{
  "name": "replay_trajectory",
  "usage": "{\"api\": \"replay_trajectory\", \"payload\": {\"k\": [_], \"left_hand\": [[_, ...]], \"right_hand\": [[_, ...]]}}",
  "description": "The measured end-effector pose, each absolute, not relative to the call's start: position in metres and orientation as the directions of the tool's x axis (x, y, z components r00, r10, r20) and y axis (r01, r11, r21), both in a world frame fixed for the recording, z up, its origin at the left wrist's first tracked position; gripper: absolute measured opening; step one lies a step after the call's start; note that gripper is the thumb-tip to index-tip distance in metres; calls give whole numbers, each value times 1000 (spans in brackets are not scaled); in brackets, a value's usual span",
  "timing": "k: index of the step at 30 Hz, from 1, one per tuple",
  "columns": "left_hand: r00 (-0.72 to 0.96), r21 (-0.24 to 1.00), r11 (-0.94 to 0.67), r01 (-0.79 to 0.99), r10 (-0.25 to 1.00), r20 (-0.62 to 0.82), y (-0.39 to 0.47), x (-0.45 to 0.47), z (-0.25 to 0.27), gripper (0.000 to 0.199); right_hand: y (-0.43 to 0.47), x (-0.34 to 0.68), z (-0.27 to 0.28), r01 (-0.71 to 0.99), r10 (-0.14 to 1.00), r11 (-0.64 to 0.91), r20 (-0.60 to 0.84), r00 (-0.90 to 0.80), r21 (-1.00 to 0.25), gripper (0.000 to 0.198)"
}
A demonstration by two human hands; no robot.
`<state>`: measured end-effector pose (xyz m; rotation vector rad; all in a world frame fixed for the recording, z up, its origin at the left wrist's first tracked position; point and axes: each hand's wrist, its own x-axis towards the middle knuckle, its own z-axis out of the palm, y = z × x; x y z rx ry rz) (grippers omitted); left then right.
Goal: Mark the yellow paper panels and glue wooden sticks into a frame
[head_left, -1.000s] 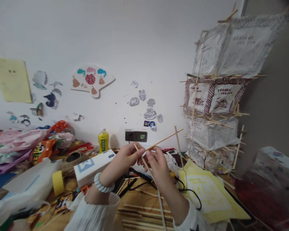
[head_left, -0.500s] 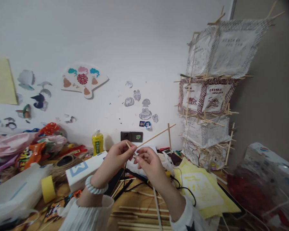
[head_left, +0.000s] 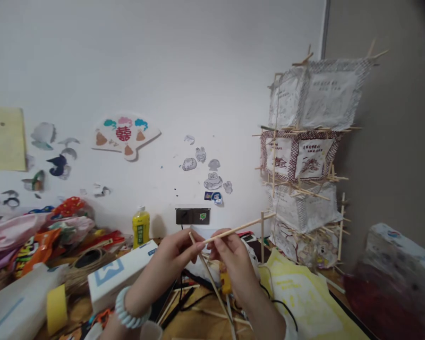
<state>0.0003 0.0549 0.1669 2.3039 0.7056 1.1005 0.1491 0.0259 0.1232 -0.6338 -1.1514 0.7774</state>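
Observation:
Thin wooden sticks joined into an angled frame are between my hands over the desk. My left hand (head_left: 182, 251) pinches the corner where a slanting stick (head_left: 248, 225) meets a long stick (head_left: 212, 277) that runs down toward the desk. My right hand (head_left: 232, 257) is closed on the slanting stick just right of that corner, thumb and fingers around it. Near its far end, a short upright stick (head_left: 262, 236) crosses it. How the corner is fastened is hidden by my fingers. A yellow tool-like thing (head_left: 225, 279) is partly hidden behind my right hand.
A tiered stick-and-paper lantern tower (head_left: 304, 156) stands at the right, beside yellow printed sheets (head_left: 301, 293). Left are a white box (head_left: 118, 274), yellow tape roll (head_left: 56, 309), twine (head_left: 80, 271) and a drink bottle (head_left: 140, 227). A black cable (head_left: 283, 307) crosses the desk.
My right hand has shifted up from the lower stick onto the slanting one. The frame has tilted, its far end sitting lower and farther right. The view has tipped upward.

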Motion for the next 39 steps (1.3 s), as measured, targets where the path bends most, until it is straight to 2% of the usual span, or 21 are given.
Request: {"api": "replay_trajectory", "payload": {"k": [5, 8, 14, 18, 21, 24, 27, 31, 34, 39], "left_hand": [[533, 444, -812, 379, 584, 612, 56, 1, 165, 28], [554, 431, -831, 351, 556, 620, 53, 3, 166, 27], [484, 514, -806, 293, 588, 648, 46, 6, 169, 27], [308, 615, -746, 255, 665, 680, 57, 2, 167, 29], [120, 710, -674, 204, 737, 666, 71, -4, 163, 30], [37, 771, -626, 121, 779, 626, 81, -10, 158, 33], [27, 780, -621, 81, 784, 621, 85, -15, 156, 34], [44, 791, -609, 53, 793, 608, 87, -16, 154, 35], [55, 804, -594, 14, 803, 593, 88, -14, 154, 38], [47, 809, -587, 6, 809, 586, 83, -9, 156, 37]], "right_hand": [[23, 149, 123, -47, 721, 671, 637, 275, -740, 24], [22, 150, 123, -30, 708, 681, 646, 285, -732, 24], [20, 151, 125, 15, 740, 650, 638, 213, -760, 19], [16, 155, 127, 204, 787, 577, 605, 122, -791, 14], [17, 165, 126, 397, 807, 534, 590, 24, -747, 11], [23, 178, 126, 494, 808, 501, 588, 25, -710, 10], [27, 190, 130, 455, 765, 518, 630, 131, -724, 15], [18, 206, 145, 217, 728, 578, 617, 299, -787, 34], [5, 219, 155, 76, 696, 628, 602, 393, -775, 42], [-5, 233, 160, 79, 641, 649, 600, 479, -757, 43]]}}
